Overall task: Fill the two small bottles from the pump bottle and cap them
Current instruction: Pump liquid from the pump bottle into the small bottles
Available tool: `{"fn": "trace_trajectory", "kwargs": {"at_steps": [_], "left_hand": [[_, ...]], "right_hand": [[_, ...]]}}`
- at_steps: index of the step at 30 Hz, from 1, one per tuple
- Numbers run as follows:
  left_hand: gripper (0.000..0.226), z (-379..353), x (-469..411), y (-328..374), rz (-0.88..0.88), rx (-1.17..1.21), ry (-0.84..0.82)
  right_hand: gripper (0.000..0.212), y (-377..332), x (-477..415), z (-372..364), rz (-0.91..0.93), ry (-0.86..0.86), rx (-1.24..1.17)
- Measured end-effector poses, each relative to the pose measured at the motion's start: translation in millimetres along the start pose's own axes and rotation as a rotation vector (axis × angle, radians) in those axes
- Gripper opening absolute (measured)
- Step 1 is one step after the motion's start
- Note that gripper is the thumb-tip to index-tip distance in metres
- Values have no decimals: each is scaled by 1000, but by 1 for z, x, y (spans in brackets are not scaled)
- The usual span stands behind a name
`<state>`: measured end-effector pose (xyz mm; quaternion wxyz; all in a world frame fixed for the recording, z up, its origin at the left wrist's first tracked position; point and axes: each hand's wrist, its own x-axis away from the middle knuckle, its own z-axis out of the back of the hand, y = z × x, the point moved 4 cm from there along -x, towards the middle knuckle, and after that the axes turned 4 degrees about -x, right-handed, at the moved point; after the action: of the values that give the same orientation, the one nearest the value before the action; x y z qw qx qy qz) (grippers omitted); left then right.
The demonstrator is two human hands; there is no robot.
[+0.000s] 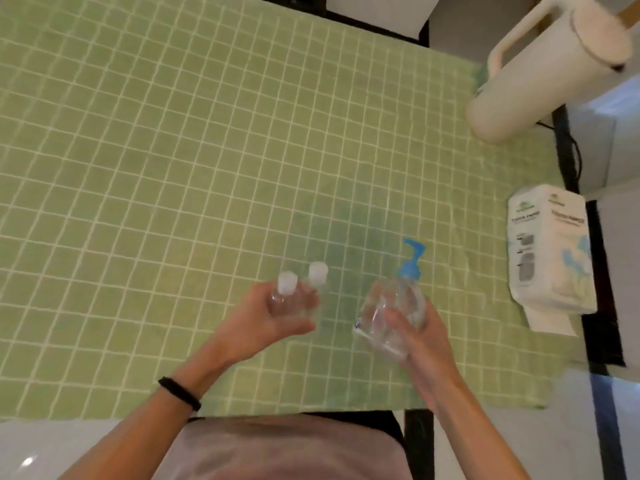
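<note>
With the left hand (263, 322) curled round the 2 small bottles (281, 299), caps (287, 282) on just above its fingers, and the right hand (426, 341) wrapped round the pump bottle (391, 306), I'd set all 3 on the cloth (207, 168) beneath before uncapping.

small bottles (298, 292) left | pump bottle (394, 306) right | tissue pack (550, 251) far right

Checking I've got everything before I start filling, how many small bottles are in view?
2. Both are gripped side by side in the left hand: the left small bottle and the right small bottle, both capped in white. No others show; none seems hidden.
</note>
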<state>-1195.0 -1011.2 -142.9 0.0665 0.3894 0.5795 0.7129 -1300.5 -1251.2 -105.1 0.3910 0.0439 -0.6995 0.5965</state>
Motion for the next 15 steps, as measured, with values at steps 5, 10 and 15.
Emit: {"fn": "trace_trajectory", "kwargs": {"at_steps": [5,10,15], "left_hand": [[56,-57,-87,29,-152,-220,156],[50,-84,-154,34,-241,-289,167],[48,-87,-178,31,-338,-384,134]], "right_hand": [[83,-21,-91,78,255,60,164],[88,-44,-168,104,488,-57,215],[92,-36,-192,115,629,-124,231]]}}
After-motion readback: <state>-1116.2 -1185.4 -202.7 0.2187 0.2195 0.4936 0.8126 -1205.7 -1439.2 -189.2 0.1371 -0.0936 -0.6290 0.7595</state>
